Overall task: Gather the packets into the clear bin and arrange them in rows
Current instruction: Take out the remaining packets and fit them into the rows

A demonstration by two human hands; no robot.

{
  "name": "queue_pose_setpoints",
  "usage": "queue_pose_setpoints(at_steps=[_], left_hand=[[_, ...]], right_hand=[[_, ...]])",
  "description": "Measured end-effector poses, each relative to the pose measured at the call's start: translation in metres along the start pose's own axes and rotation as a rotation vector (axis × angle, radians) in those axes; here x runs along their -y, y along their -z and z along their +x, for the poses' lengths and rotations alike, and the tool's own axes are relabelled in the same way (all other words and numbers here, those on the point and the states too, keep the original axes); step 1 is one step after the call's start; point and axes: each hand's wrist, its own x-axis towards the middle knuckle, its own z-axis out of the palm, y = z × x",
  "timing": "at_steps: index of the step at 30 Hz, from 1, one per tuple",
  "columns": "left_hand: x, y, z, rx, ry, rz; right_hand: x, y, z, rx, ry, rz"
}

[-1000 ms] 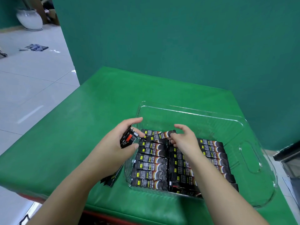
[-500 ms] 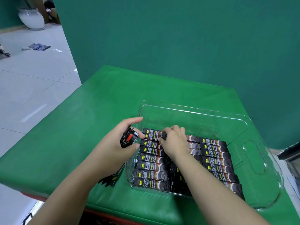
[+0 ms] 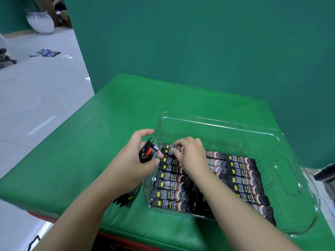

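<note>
Packets (image 3: 243,176) rowed inside clear bin (image 3: 217,122).

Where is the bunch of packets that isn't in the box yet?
In the head view, the bunch of black packets is gripped in the left hand, just outside the left wall of the clear plastic bin, above the green table.

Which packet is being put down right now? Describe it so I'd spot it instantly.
Start at the clear bin on the green table. In its left column of packets, find the farthest one, under the right hand. That top packet is the only one fingers are touching; its neighbours lie untouched in rows.
</note>
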Motion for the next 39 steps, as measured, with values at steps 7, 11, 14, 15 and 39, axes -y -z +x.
queue_pose_setpoints(at_steps=[7,11,14,15,39], left_hand=[[-0.015,-0.002,0.002,-0.086,0.051,0.112],[-0.018,-0.003,0.003,-0.049,0.025,0.188],[-0.019,-0.002,0.003,-0.015,0.009,0.230],[-0.019,-0.002,0.003,-0.007,0.000,0.244],[-0.006,0.005,0.001,0.009,0.020,0.353]], right_hand=[[0.060,0.063,-0.040,0.068,0.123,0.734],[0.063,0.064,-0.043,0.153,0.090,0.699],[0.060,0.067,-0.044,0.109,0.052,0.655],[0.060,0.067,-0.044,0.065,0.058,0.633],[-0.019,0.050,-0.041,-0.083,-0.376,0.748]])
